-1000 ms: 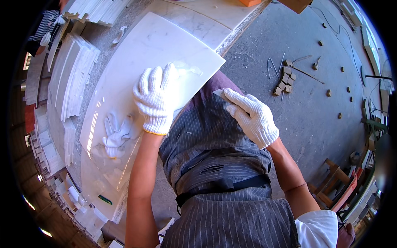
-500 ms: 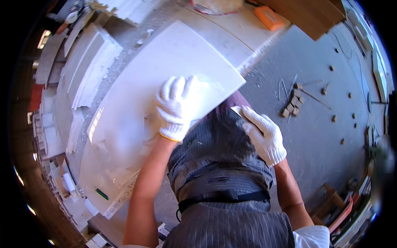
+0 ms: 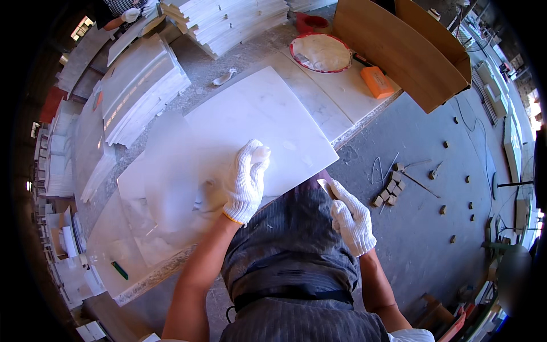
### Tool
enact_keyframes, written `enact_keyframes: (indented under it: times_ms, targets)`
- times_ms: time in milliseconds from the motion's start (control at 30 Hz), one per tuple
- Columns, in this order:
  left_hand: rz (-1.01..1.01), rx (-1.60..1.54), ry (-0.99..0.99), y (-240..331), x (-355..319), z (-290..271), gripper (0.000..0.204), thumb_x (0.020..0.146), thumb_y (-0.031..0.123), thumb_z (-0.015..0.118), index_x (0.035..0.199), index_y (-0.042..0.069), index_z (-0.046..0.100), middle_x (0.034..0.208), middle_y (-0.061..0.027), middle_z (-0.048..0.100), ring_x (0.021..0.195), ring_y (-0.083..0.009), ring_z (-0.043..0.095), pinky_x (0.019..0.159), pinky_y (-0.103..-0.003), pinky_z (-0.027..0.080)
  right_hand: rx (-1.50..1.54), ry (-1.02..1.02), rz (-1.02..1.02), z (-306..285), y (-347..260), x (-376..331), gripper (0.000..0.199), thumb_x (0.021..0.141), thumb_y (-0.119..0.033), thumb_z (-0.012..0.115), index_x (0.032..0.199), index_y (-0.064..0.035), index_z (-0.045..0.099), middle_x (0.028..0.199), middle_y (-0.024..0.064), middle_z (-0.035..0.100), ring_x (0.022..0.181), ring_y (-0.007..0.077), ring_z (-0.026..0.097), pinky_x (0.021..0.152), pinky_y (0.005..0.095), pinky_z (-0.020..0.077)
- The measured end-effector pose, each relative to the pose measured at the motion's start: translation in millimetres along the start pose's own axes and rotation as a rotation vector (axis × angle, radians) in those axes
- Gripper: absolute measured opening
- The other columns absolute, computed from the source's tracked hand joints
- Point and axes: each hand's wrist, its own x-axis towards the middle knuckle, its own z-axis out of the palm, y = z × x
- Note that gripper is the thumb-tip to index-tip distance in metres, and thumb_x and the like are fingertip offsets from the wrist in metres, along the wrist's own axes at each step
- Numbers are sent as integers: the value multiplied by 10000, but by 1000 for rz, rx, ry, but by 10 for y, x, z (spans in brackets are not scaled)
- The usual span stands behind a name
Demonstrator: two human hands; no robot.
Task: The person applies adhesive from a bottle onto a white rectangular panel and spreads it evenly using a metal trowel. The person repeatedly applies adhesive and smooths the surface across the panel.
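Observation:
A glossy white stone slab (image 3: 285, 122) lies flat on the bench before me. My left hand (image 3: 246, 185), in a white knit glove, is at the slab's near part with its fingers curled closed. Whether something is inside that fist I cannot make out. My right hand (image 3: 354, 222), gloved too, is off the slab's near edge, in front of my apron (image 3: 279, 245). It grips a small flat scraper (image 3: 326, 187) whose pale blade sticks out past the fingers; the rest is hidden in the glove.
Behind the slab are a round pan of pale material (image 3: 322, 52), an orange box (image 3: 376, 82) and a cardboard box (image 3: 399, 54). Stacked slabs (image 3: 145, 85) stand left; a green tool (image 3: 119, 270) lies near left. Small blocks (image 3: 392, 188) sit on the right floor. Far left, another person's gloved hand (image 3: 130, 15) shows.
My left hand has gone from lying flat with spread fingers to curled closed. My right hand still holds the scraper. The view has shifted, showing more of the far bench.

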Motion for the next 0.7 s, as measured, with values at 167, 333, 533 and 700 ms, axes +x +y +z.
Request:
enact_keyframes:
  times_ms: [167, 333, 533, 700]
  targets:
    - [-240, -84, 13, -2, -83, -115, 445, 946, 89, 693, 1344, -3, 515, 1244, -148, 640, 1116, -247, 635, 959, -356, 515, 39, 46, -17, -15, -168, 102, 455, 1023, -110, 570, 1473, -66, 520, 999, 41, 640, 701, 62, 508, 619, 223, 478]
    - [-442, -202, 61, -71, -87, -201, 486, 958, 102, 686, 1387, -7, 485, 1330, -132, 561, 1195, -220, 561, 1038, -360, 455, -218, 170, -282, -249, -503, 859, 400, 987, -139, 639, 1374, -39, 614, 1107, 93, 717, 736, 86, 600, 623, 260, 525]
    - [-555, -240, 50, -31, 16, -261, 464, 968, 104, 667, 1381, -16, 495, 1278, -130, 591, 1152, -207, 576, 1011, -346, 463, -843, 294, -733, -368, -1012, 2042, 375, 981, -210, 610, 1342, -116, 644, 987, 131, 713, 784, 221, 656, 743, 329, 537]
    - [-618, -212, 41, 59, 52, -251, 443, 952, 80, 688, 1342, -38, 516, 1253, -152, 617, 1137, -219, 604, 1002, -348, 480, -1025, 177, -716, -279, -1252, 2514, 341, 979, -263, 577, 1278, -131, 676, 1116, 163, 716, 984, 363, 665, 869, 412, 529]
